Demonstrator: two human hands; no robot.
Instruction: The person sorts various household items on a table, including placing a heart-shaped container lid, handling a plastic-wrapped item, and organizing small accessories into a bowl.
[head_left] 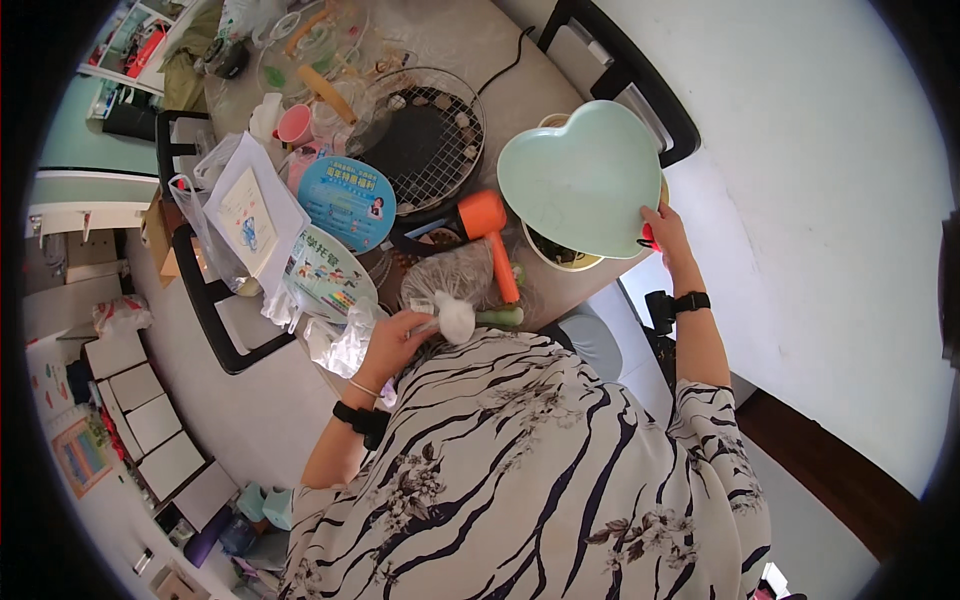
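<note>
My right hand [664,232] grips the lower right edge of a pale green heart-shaped tray [575,170]. The tray is held tilted over a cream-coloured round container [585,264], hiding most of it; something dark and leafy shows inside. At the near table edge, my left hand [398,345] is closed with its fingertips at a crumpled clear plastic bag [440,280]. Right beside those fingertips is a white rounded thing [457,320], whose kind I cannot make out. An orange hair dryer [483,215] lies behind the bag, its handle pointing toward me.
Farther back stands a round black grill [420,140] with a wire mesh. Left of it lie a blue round fan [347,204], a second printed fan [330,275], papers [250,215] and a pink cup [295,124]. Black-framed chairs [215,310] flank the table; a white wall [800,200] rises at right.
</note>
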